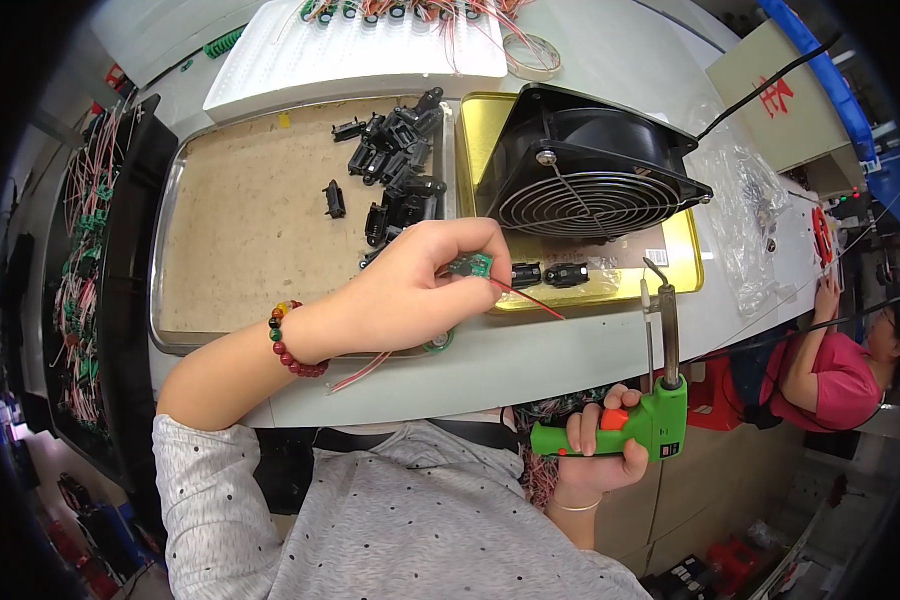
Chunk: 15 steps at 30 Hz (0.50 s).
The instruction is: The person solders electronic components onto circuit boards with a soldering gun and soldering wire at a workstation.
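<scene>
My left hand (410, 285) is closed over the work surface, with a small green circuit board (472, 265) pinched between thumb and fingers. A thin red wire (530, 297) sticks out of that grip to the right. My right hand (602, 455) grips the green handle of a soldering gun (662, 418) at the table's front edge, its bent tip pointing up. Just right of my left fingertips, black plastic parts (567, 274) lie on a yellow metal tray (625, 289). Below my left wrist a green round piece (438, 341) with red and white wires is partly hidden.
A black fan (590, 165) with a wire grille stands on the yellow tray. To its left, a shallow tray (240, 220) holds a heap of black plastic parts (400, 150). Behind is a white foam tray (355, 60). At far right sits another person (840, 370) in pink.
</scene>
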Motion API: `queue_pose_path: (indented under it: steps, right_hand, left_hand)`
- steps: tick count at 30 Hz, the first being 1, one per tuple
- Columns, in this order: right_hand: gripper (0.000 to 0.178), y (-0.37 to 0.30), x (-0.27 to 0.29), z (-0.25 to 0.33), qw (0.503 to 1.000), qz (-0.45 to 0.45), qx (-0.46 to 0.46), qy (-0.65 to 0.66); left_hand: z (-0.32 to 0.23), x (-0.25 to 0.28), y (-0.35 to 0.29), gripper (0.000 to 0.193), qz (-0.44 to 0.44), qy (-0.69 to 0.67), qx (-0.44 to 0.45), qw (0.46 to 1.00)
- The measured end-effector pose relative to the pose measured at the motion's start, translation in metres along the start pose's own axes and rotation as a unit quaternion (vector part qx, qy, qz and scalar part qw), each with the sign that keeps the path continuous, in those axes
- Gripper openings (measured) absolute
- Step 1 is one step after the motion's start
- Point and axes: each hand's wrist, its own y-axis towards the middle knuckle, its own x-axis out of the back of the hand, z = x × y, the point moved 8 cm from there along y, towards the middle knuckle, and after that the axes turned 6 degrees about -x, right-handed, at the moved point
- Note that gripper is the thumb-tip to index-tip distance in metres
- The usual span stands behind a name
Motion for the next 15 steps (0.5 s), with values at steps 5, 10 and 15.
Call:
queue_pose_path:
  steps: [5,10,15]
  right_hand:
    - [0.043,0.0000,0.0008,0.0014,1.000,0.001,0.001,-0.002]
    - [0.043,0.0003,0.0024,0.0070,1.000,-0.009,-0.003,-0.003]
    - [0.043,-0.0004,0.0033,0.0076,1.000,-0.011,-0.001,-0.003]
  left_hand:
    - [0.0011,-0.0010,0.0009,0.004,0.024,-0.036,0.022,0.999]
    - [-0.0005,-0.0031,0.0033,0.008,0.012,-0.022,0.012,1.000]
    - [-0.0023,-0.0013,0.0067,0.011,-0.004,-0.009,-0.016,1.000]
